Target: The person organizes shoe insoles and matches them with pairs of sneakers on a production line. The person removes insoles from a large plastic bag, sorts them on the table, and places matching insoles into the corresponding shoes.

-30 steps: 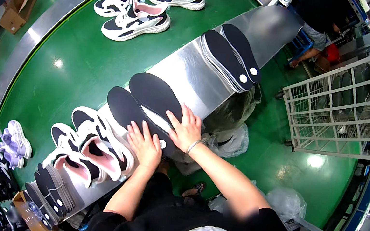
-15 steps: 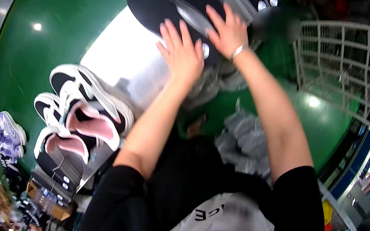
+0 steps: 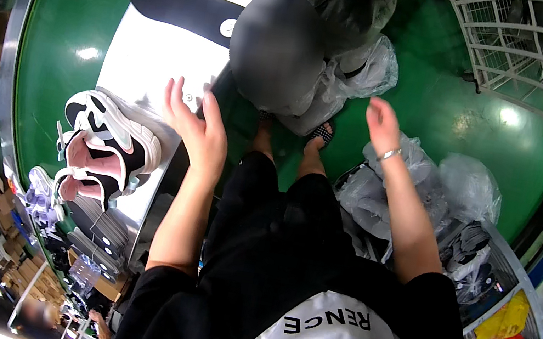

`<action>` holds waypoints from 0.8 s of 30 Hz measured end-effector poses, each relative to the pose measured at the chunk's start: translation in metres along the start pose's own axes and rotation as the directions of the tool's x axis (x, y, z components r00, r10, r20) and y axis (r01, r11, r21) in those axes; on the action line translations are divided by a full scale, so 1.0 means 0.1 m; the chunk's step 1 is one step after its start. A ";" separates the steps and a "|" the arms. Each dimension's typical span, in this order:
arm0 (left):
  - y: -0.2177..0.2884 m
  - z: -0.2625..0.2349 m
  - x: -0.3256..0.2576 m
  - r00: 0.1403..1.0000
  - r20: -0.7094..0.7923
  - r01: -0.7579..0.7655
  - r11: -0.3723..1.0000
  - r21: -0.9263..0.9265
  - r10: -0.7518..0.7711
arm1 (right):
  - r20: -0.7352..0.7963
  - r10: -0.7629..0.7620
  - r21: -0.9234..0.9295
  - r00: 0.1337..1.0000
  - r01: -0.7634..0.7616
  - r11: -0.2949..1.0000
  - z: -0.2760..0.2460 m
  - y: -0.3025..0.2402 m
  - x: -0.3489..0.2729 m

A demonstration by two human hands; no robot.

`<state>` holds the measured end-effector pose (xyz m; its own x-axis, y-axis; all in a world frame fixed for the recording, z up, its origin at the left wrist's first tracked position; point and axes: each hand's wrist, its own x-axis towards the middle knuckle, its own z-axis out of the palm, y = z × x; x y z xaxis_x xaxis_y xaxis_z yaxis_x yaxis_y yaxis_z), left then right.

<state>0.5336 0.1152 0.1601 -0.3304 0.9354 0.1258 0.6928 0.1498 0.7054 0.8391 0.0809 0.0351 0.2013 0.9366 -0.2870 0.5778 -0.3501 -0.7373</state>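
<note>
Left hand (image 3: 199, 136) spread and empty, right hand (image 3: 384, 132) half-curled, hold impossible to tell.
Black insoles (image 3: 181, 3) on the shiny worktop (image 3: 146, 59) at upper left of frame, above and apart from the left hand, well away from the right; pink-lined shoes (image 3: 107, 119) at left.

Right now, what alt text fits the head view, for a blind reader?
A person's left hand, open, is by the edge of a metal bench, between black insoles and pink-lined sneakers. The right hand is apart, above green floor.
</note>
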 end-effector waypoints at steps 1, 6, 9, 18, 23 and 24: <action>-0.01 0.03 -0.15 0.999 0.019 -0.033 0.999 0.030 0.033 | 0.051 0.128 0.137 0.990 -0.134 0.982 0.05 0.23 -0.25; 0.05 0.36 -0.82 0.958 0.252 -0.156 0.985 0.069 0.134 | 0.248 0.271 -0.035 0.930 -0.271 0.962 -0.02 1.02 -1.20; 0.14 0.53 -1.06 0.919 0.376 -0.157 0.986 0.063 0.122 | 0.345 0.422 -0.129 0.838 -0.403 0.906 -0.05 1.35 -1.61; 0.31 0.47 -0.54 0.978 0.161 -0.133 0.991 0.006 0.130 | 0.260 0.385 0.016 0.885 -0.403 0.915 -0.33 1.31 -1.08; 0.03 0.20 -0.42 0.997 0.048 -0.065 0.997 0.032 0.064 | 0.120 0.162 0.050 0.980 -0.168 0.984 -0.36 0.92 -0.21; 0.00 0.14 -0.42 0.999 0.038 -0.041 0.999 0.032 0.039 | 0.068 0.057 0.049 0.996 -0.061 0.997 -0.40 0.63 0.02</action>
<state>0.5568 0.0807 0.1450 -0.2783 0.9521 0.1269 0.7257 0.1219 0.6771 0.9077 0.0609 0.0123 0.1801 0.9117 -0.3693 0.5252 -0.4066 -0.7476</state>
